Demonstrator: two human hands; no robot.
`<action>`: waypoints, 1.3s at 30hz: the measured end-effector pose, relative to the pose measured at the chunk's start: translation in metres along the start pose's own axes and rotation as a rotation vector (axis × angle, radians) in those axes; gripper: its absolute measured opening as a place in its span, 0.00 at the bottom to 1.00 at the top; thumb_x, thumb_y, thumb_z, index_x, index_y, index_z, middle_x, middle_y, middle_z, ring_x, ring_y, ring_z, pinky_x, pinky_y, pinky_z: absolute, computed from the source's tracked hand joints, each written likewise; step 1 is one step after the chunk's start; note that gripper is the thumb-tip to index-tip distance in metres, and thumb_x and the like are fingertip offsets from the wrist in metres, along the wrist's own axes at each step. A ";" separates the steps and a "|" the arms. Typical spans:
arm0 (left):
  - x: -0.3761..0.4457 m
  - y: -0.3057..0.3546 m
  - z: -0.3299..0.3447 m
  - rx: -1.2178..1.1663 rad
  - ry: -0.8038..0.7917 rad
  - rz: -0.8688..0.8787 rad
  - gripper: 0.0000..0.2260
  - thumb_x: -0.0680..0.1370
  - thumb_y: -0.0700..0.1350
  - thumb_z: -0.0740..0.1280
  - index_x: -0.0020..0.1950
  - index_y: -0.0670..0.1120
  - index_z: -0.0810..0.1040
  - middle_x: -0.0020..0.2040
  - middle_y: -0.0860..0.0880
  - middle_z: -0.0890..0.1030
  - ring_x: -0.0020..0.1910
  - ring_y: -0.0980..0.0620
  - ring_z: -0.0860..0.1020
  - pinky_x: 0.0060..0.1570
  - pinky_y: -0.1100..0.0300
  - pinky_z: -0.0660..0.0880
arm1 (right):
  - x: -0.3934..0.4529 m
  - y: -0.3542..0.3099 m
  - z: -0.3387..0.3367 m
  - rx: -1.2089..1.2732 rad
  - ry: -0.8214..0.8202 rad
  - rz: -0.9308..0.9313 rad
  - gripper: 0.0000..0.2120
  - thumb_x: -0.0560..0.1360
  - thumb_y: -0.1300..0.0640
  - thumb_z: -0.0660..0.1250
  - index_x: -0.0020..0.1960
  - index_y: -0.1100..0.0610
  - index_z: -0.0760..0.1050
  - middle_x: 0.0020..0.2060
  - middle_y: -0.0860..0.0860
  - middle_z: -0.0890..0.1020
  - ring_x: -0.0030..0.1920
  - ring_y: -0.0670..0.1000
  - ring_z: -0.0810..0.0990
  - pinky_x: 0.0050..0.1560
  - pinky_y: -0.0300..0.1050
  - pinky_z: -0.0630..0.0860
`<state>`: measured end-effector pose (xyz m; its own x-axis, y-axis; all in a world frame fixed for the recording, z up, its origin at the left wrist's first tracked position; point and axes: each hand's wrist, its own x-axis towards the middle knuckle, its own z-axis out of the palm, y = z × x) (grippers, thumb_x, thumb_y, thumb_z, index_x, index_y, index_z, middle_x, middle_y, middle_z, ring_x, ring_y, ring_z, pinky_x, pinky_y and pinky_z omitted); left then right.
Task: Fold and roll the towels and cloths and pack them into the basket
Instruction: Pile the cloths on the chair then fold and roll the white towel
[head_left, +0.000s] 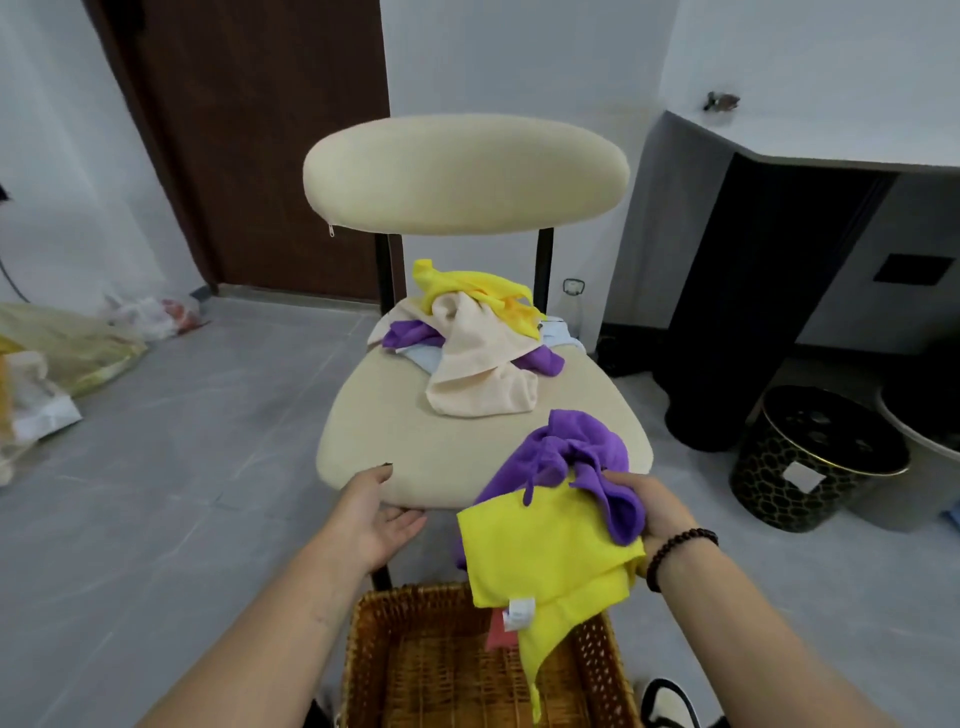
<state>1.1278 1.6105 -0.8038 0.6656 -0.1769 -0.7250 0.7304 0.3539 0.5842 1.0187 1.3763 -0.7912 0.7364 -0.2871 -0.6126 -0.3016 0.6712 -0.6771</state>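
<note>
The right hand (657, 512) grips a bunched purple cloth (569, 467) together with a yellow cloth (550, 551), fingers curled round both; the yellow one hangs down at 6 o'clock from the hand, its white label and lower corner dangling over the wicker basket (374, 649). A dark bead bracelet (675, 553) circles that wrist. The left hand (374, 512) is relaxed and holds nothing, palm turned inward, fingers just beside the front edge of the cream chair (395, 431). At 12 o'clock from the hands, toward the back of the seat, lies a loose pile of cloths (472, 343): yellow, beige, purple and pale blue. At 3 o'clock a black patterned bin (810, 467) stands on the grey floor (171, 467).
</note>
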 end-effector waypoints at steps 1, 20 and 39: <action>0.004 0.000 0.001 -0.011 -0.016 -0.007 0.18 0.81 0.46 0.58 0.68 0.40 0.65 0.60 0.36 0.73 0.68 0.40 0.69 0.68 0.49 0.65 | 0.003 0.000 0.000 -0.012 0.003 0.011 0.04 0.69 0.64 0.68 0.42 0.65 0.78 0.30 0.58 0.79 0.29 0.54 0.76 0.33 0.44 0.77; -0.033 -0.020 -0.010 0.070 0.038 0.002 0.06 0.71 0.40 0.66 0.44 0.42 0.71 0.41 0.44 0.73 0.39 0.50 0.74 0.40 0.61 0.71 | -0.043 0.020 -0.029 -0.215 -0.118 0.042 0.09 0.65 0.59 0.69 0.42 0.64 0.78 0.33 0.58 0.82 0.30 0.52 0.80 0.36 0.45 0.77; -0.121 -0.028 -0.029 0.376 -0.392 0.139 0.16 0.64 0.47 0.71 0.50 0.48 0.77 0.53 0.46 0.80 0.53 0.47 0.77 0.54 0.49 0.72 | -0.109 0.018 0.019 -0.419 -0.129 -0.028 0.09 0.68 0.65 0.73 0.48 0.67 0.80 0.42 0.61 0.84 0.37 0.54 0.81 0.36 0.45 0.78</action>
<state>1.0224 1.6485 -0.7428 0.7141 -0.5059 -0.4838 0.5882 0.0590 0.8065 0.9446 1.4329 -0.7285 0.8095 -0.1958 -0.5535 -0.4801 0.3219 -0.8160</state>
